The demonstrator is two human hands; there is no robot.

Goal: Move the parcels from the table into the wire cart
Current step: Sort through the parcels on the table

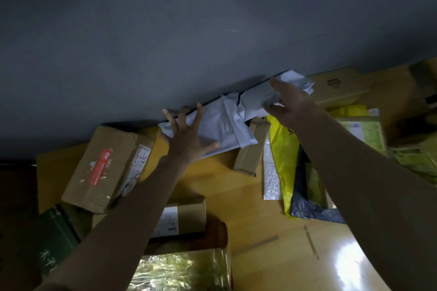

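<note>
Two white plastic mailer bags lie against the grey wall at the back of the wooden table (236, 186). My left hand (186, 136) rests with spread fingers on the left end of the nearer white mailer (227, 127). My right hand (287, 105) reaches over the farther white mailer (257, 99), thumb and fingers apart around its right end. The wire cart is out of view.
A cardboard box with a red label (106, 168) stands at the left, with a green box (54, 241) below it. A small brown box (250, 149), a yellow bag (282, 156), a dark grey bag (307, 208) and taped cartons (182, 269) lie around.
</note>
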